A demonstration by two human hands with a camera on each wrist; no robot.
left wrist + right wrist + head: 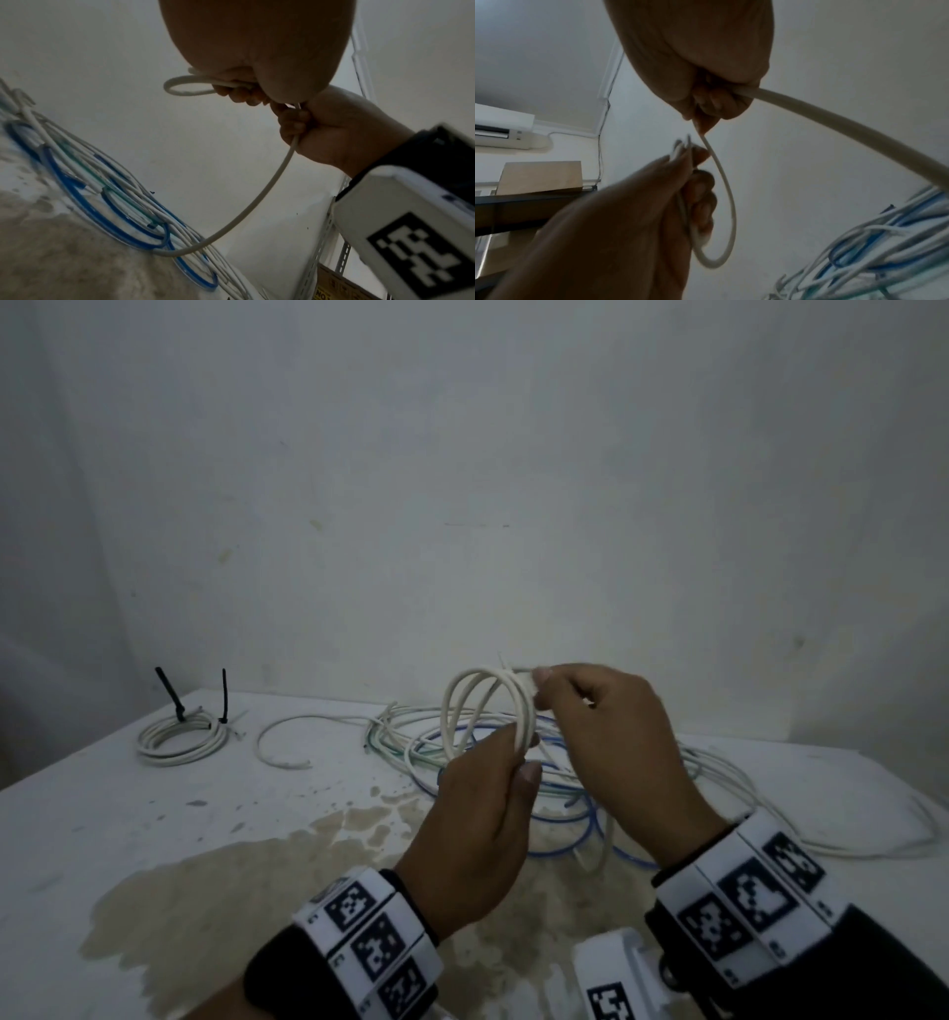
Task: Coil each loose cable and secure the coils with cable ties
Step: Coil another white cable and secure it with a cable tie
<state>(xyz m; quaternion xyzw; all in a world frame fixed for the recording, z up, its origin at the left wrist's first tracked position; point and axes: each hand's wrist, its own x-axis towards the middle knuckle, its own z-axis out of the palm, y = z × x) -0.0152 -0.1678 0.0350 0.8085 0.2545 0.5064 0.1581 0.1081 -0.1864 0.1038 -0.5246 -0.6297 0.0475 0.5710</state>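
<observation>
I hold a white cable wound in several loops above the table. My left hand grips the bottom of the loops. My right hand pinches the same cable at the top of the coil and feeds it. The cable's free length hangs from my right hand down to the pile. In the right wrist view the white cable leaves my right hand and curves to my left hand.
A tangle of white, blue and green cables lies on the white table under my hands. At the far left rests a tied white coil with two black cable ties. A short loose white cable lies beside it.
</observation>
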